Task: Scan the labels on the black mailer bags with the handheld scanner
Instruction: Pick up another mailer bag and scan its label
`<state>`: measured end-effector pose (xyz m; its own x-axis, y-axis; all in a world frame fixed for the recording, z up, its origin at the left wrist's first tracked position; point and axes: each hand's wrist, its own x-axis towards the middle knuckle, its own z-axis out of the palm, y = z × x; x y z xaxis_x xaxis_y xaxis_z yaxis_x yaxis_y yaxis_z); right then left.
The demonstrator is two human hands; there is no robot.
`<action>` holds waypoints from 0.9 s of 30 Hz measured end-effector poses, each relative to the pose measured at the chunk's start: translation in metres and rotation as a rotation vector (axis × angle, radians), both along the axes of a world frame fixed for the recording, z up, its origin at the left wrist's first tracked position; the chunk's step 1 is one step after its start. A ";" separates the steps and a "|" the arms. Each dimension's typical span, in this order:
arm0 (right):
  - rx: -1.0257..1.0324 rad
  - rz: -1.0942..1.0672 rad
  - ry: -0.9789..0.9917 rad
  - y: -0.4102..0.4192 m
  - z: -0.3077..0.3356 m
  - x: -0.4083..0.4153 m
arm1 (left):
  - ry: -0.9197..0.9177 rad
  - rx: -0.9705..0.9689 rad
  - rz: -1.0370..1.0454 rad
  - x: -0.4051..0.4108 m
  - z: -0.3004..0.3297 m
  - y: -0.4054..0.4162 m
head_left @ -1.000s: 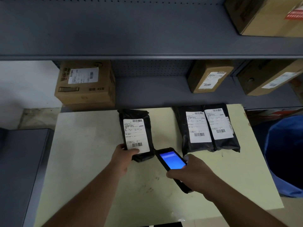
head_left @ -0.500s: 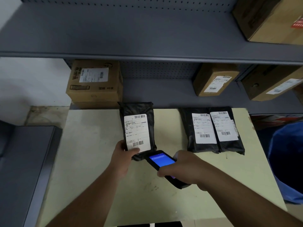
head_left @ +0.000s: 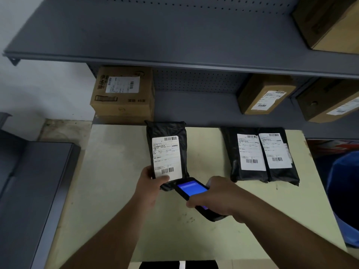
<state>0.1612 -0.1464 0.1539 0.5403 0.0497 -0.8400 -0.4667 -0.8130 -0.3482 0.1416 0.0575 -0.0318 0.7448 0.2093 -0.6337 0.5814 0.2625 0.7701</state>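
Note:
My left hand (head_left: 150, 183) grips the lower left corner of a black mailer bag (head_left: 167, 131), tilting it up off the pale table (head_left: 116, 171) so its white label (head_left: 167, 157) faces me. My right hand (head_left: 215, 198) holds the black handheld scanner (head_left: 192, 188); its blue screen is lit and its top end points at the bag's lower edge, right under the label's bottom barcode. Two more black mailer bags (head_left: 233, 152) (head_left: 281, 173) lie flat side by side at the table's right, labels up.
Grey metal shelving (head_left: 174, 45) stands behind the table, with labelled cardboard boxes (head_left: 124, 94) (head_left: 266, 96) on the lower shelf and another at the top right. A blue bin (head_left: 343, 191) stands to the right, and a grey surface (head_left: 29, 191) to the left.
The left hand has raised and tilted the bag more upright. The right hand has moved the scanner left and closer, up to the bag's lower edge.

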 end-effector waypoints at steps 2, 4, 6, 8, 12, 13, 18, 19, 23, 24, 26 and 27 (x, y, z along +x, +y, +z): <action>-0.003 0.006 -0.003 0.001 0.001 -0.001 | 0.005 -0.002 0.023 -0.001 -0.003 0.003; -0.002 0.013 -0.014 0.003 0.002 -0.003 | 0.014 0.021 0.035 -0.002 -0.003 0.004; 0.001 0.012 -0.021 0.004 0.002 -0.003 | 0.014 0.032 0.034 -0.002 -0.002 0.005; -0.003 0.013 -0.023 0.005 0.003 -0.003 | 0.009 -0.005 0.045 -0.003 0.002 0.004; -0.010 0.015 -0.025 0.006 0.003 -0.005 | 0.005 -0.010 0.055 -0.005 0.006 0.002; -0.011 0.014 -0.025 0.006 0.003 -0.005 | 0.005 -0.010 0.055 -0.005 0.007 0.002; 0.001 -0.008 -0.029 0.003 0.003 -0.006 | -0.020 -0.023 0.048 -0.005 0.011 -0.001; 0.005 -0.017 -0.029 0.001 0.002 -0.006 | -0.017 -0.031 0.041 -0.004 0.012 -0.003; 0.013 -0.043 -0.051 -0.008 0.004 -0.004 | -0.029 -0.060 0.004 0.003 0.029 -0.017; 0.015 -0.044 -0.060 -0.011 0.005 -0.003 | -0.036 -0.059 -0.021 0.005 0.032 -0.022; 0.019 -0.051 -0.071 -0.018 0.008 -0.003 | -0.052 -0.063 -0.049 0.009 0.038 -0.031; 0.023 -0.059 -0.078 -0.022 0.010 -0.002 | -0.057 -0.069 -0.055 0.012 0.040 -0.037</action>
